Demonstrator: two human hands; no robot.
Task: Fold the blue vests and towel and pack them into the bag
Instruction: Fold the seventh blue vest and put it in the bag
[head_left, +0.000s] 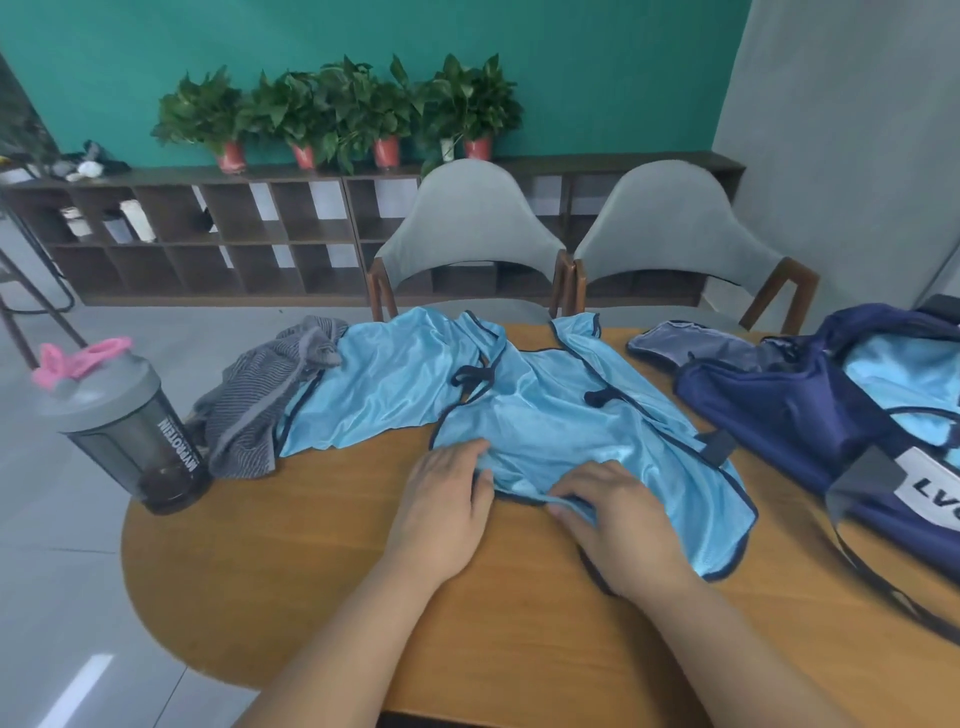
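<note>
A light blue vest (582, 421) with dark trim lies spread in the middle of the wooden table (322, 561). My left hand (441, 504) and my right hand (618, 519) pinch its near hem, both fingers curled into the fabric. A second blue vest (384, 384) lies flat behind it to the left, partly under the first. A grey striped towel (260, 410) is crumpled at the far left. The navy bag (810, 410) sits open on the right, with light blue fabric (904, 374) showing inside.
A dark shaker bottle (135, 426) with a pink lid loop stands at the table's left edge. The bag's strap (883, 587) trails across the table on the right. Two grey chairs (467, 244) stand behind the table, with a shelf and potted plants beyond.
</note>
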